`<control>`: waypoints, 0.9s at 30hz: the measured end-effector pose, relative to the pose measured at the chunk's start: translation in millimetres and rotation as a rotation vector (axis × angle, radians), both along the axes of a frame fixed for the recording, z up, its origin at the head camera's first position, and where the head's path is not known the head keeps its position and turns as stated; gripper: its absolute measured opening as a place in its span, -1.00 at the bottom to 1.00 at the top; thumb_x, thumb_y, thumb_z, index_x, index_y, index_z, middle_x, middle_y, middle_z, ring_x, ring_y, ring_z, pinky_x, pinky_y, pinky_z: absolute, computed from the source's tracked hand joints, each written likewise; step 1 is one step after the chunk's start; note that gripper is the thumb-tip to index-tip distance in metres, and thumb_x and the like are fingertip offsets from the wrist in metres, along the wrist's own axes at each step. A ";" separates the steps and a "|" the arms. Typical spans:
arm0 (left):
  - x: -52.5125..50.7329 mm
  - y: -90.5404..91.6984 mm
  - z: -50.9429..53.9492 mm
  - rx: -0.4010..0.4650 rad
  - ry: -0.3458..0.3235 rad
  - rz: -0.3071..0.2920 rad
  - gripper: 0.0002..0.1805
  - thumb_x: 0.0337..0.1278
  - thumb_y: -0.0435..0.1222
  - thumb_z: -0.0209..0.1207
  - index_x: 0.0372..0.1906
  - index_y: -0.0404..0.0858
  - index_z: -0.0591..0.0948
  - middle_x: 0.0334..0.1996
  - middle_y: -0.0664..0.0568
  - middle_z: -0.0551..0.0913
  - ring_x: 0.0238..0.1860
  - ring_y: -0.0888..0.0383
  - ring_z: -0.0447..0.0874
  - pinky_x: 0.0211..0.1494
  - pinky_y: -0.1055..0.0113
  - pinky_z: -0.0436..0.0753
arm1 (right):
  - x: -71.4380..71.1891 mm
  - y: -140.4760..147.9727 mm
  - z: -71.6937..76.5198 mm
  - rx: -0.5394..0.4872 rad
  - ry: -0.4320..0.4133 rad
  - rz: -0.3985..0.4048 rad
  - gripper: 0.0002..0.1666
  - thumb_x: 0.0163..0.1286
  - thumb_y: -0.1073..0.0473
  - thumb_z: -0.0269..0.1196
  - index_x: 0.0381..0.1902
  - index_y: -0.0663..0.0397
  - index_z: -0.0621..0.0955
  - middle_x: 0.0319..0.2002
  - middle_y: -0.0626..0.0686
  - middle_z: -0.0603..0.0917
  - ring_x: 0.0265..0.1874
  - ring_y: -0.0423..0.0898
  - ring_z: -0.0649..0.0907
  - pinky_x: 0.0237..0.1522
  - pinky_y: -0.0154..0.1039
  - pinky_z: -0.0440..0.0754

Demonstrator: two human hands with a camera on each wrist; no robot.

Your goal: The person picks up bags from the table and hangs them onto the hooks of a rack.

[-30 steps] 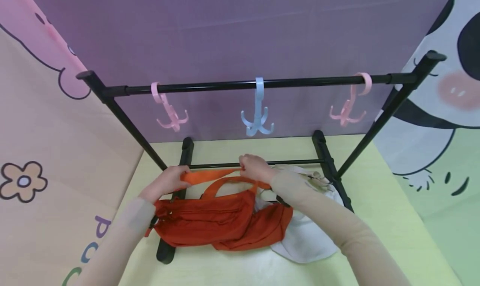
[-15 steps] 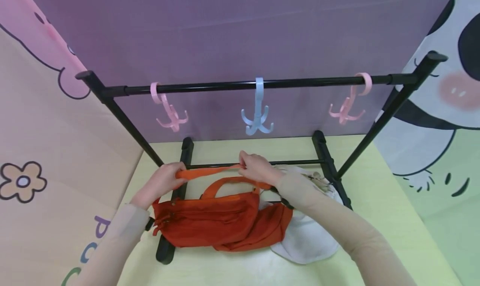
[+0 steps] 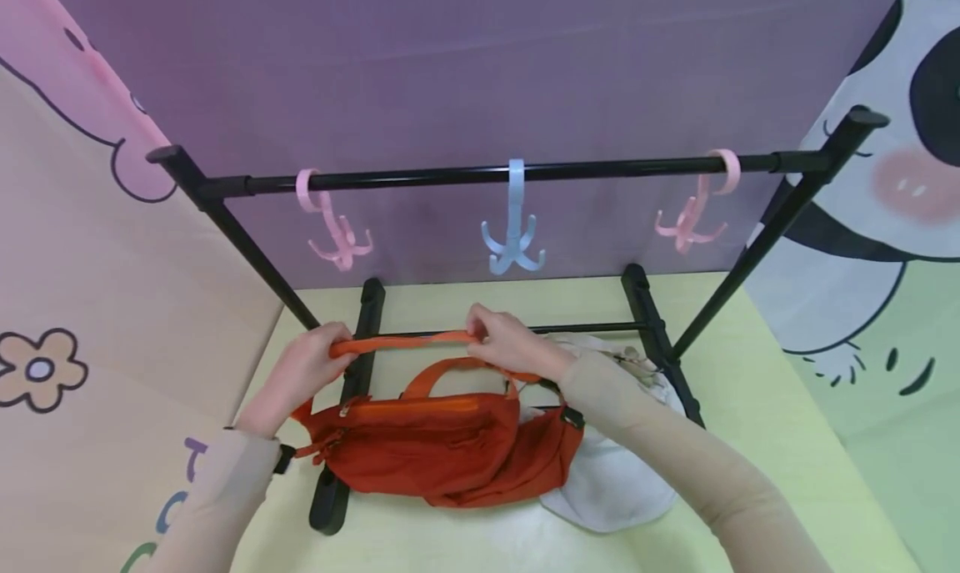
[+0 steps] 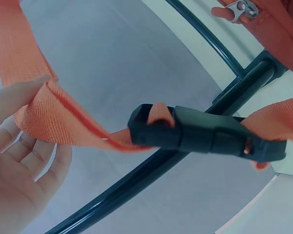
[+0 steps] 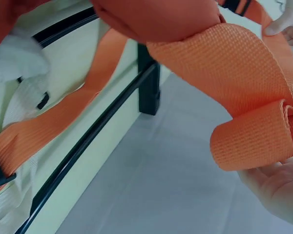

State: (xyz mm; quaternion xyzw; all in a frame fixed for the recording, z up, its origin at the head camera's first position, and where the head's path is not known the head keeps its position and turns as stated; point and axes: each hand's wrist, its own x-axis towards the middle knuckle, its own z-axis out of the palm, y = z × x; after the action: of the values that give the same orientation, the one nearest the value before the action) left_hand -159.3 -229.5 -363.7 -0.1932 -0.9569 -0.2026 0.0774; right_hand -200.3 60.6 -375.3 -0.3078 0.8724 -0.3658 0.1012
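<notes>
The left hand (image 3: 303,371) and the right hand (image 3: 510,339) each pinch, with curled fingers, the flat orange woven strap (image 3: 408,341) — it is stretched between them above the orange-red fabric bag (image 3: 427,444). This bag lies on the pale yellow tabletop (image 3: 780,473), across the left foot of the black tubular rack (image 3: 450,177) and partly over a white cloth article (image 3: 611,485) — what it contains, I cannot tell.
</notes>
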 end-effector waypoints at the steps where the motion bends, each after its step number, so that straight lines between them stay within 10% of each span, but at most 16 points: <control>1: 0.7 -0.7 0.7 0.002 0.010 0.000 -0.85 -0.13 -0.45 0.24 -0.43 -0.29 0.49 -0.58 0.04 0.46 -0.62 0.19 0.31 -0.55 0.35 0.33 | 1.4 -0.7 1.3 -0.016 0.005 0.002 -0.84 0.14 0.25 0.11 -0.35 0.06 0.33 -0.56 -0.04 0.43 -0.67 -0.20 0.36 -0.51 -0.34 0.36; 12: 11.5 -3.2 16.0 0.044 0.043 0.043 -0.83 -0.18 -0.52 0.19 -0.44 -0.30 0.45 -0.54 -0.03 0.55 -0.56 0.14 0.40 -0.47 0.26 0.43 | 16.9 -10.4 17.3 -0.171 -0.010 0.026 -0.81 0.18 0.27 0.14 -0.25 0.11 0.38 -0.44 0.00 0.49 -0.61 -0.20 0.48 -0.59 -0.34 0.48; 27: 20.2 -7.1 37.5 0.125 0.139 0.023 -0.77 -0.29 -0.57 0.18 -0.45 -0.29 0.45 -0.51 -0.04 0.56 -0.57 0.13 0.43 -0.54 0.35 0.40 | 29.1 -23.9 43.5 -0.331 0.030 0.000 -0.70 0.18 0.08 0.22 -0.16 0.03 0.43 -0.26 -0.08 0.48 -0.31 -0.21 0.49 -0.21 -0.33 0.49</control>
State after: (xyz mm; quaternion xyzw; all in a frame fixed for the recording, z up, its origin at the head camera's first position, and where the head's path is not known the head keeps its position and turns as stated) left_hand -139.2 -236.6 -326.2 -0.1906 -0.9369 -0.2471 0.1578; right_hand -171.3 36.6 -331.8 -0.3257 0.8017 -0.4999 0.0361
